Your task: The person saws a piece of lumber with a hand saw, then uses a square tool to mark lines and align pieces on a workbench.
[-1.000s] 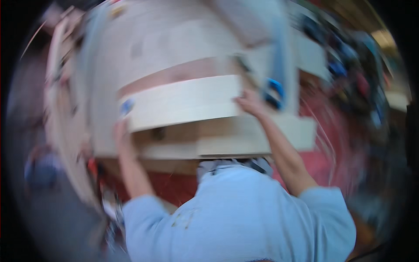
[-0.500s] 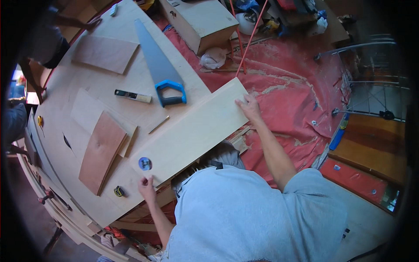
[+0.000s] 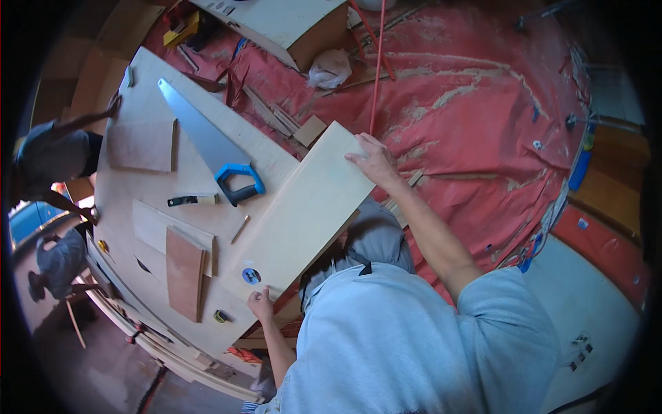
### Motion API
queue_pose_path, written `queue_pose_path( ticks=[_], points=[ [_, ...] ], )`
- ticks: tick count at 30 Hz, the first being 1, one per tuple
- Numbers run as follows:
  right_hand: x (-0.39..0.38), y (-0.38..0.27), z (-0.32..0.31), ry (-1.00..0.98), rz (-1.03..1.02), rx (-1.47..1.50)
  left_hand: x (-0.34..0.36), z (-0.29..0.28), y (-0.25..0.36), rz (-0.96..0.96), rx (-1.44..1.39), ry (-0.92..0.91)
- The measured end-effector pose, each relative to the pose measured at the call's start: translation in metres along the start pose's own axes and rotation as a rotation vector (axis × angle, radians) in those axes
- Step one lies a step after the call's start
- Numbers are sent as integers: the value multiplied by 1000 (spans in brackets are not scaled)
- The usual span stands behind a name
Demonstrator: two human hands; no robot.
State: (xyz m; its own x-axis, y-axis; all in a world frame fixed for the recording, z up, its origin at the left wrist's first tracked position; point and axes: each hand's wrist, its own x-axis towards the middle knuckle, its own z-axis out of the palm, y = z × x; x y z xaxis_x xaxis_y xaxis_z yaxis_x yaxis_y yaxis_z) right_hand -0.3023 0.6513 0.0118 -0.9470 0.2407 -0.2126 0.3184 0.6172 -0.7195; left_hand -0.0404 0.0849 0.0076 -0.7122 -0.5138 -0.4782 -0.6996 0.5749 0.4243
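My right hand (image 3: 376,162) lies flat, fingers spread, on the far end of a long pale board (image 3: 303,210); my left hand (image 3: 260,303) pinches its near end, fingers closed on the edge. The board lies diagonally across a big plywood sheet (image 3: 148,200), w/ one end overhanging. Best to keep both ends level & pressed evenly. Smooth, light wood, straight-cut (round blue sticker near my left). A steel handsaw (image 3: 207,148) w/ blue handle lies just beside.
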Motion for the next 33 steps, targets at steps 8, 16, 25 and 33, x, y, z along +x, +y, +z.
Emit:
queue_pose_path(
  ticks=[8,16,25,33],
  points=[
    [-7,13,-11,29,-14,27,2,1,-5,-129,-72,-9],
    [6,6,0,178,-356,0,-26,5,20,-341,-213,104],
    [21,15,-6,-183,-46,101,-20,13,-39,-390,-67,378],
    [38,16,-12,-363,41,54,-37,23,-95,-463,-611,474]
  ],
)
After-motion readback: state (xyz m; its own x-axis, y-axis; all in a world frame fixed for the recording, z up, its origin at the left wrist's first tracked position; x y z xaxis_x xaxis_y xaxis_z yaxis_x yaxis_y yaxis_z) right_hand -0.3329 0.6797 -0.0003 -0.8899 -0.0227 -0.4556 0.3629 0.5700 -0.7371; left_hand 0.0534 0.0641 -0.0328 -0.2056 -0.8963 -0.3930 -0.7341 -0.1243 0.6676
